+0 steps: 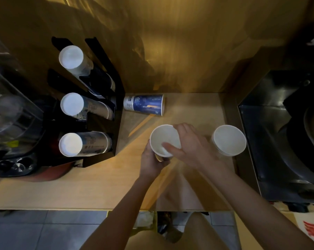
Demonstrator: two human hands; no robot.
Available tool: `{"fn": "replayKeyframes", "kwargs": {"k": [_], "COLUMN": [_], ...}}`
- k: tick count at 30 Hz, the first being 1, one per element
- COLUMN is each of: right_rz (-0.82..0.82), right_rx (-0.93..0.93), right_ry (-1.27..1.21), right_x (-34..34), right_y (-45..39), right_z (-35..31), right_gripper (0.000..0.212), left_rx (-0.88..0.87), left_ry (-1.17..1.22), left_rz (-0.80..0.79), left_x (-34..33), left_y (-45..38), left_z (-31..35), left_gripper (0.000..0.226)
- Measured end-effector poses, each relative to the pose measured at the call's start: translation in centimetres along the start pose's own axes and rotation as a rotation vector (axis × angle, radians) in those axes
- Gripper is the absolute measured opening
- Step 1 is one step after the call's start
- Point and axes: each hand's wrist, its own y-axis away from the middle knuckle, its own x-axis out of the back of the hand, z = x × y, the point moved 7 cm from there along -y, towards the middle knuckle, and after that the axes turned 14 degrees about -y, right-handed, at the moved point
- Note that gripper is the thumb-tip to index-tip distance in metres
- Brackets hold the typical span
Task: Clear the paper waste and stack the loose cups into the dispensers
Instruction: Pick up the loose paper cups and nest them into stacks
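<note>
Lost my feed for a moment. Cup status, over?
Left hand grips white cup from below; right hand pinches its rim. Blue cup on its side beside dispenser rack; cup stack upright at right. Nothing blocking the rack.

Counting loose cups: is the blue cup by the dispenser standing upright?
No, the blue cup lies on its side beside the dispenser.

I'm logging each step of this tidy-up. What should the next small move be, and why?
Probably nest the held cup into the upright cup stack at the right. The left hand grips it from below, the right hand pinches its rim, thumb inside, and the stack stands open-mouthed just beside them. The blue cup lying on its side can follow.
</note>
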Motion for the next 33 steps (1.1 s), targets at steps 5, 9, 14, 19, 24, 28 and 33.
{"fn": "replayKeyframes", "kwargs": {"k": [5, 9, 14, 19, 24, 28, 33], "right_rz": [-0.066, 0.041, 0.06, 0.006, 0.05, 0.013, 0.017], "right_rx": [0.006, -0.199, -0.865, -1.039, -1.058, -1.024, -0.955], "right_ry": [-0.017, -0.387, -1.05, -1.263, -1.451, -1.477, -1.463], "right_x": [2.2, 2.0, -4.0, -7.7, -8.2, -9.0, -10.0], "right_y": [-4.3, -9.2, -11.5, -12.1, -14.4, -15.1, -15.0], "right_z": [-0.6, 2.3, 7.9, 8.7, 7.8, 8.2, 9.0], "right_gripper": [0.029, 0.016, 0.033, 0.06, 0.034, 0.05, 0.044], "left_rx": [-0.012, 0.071, 0.124, 0.138, 0.126, 0.121, 0.141], "left_ry": [-0.072, -0.109, -0.109, -0.087, -0.095, -0.107, -0.101], "left_rz": [0.0, 0.053, 0.064, 0.052, 0.04, 0.023, 0.011], "left_x": [1.2, 3.1, 3.6, 3.2, 3.1, 3.1, 3.1], "left_y": [-0.1, -0.6, -0.7, -0.9, -1.0, -1.0, -1.0], "left_z": [-0.3, -1.6, -2.0, -2.0, -2.1, -1.9, -2.0], "left_gripper": [0.08, 0.075, 0.077, 0.079, 0.078, 0.077, 0.076]}}
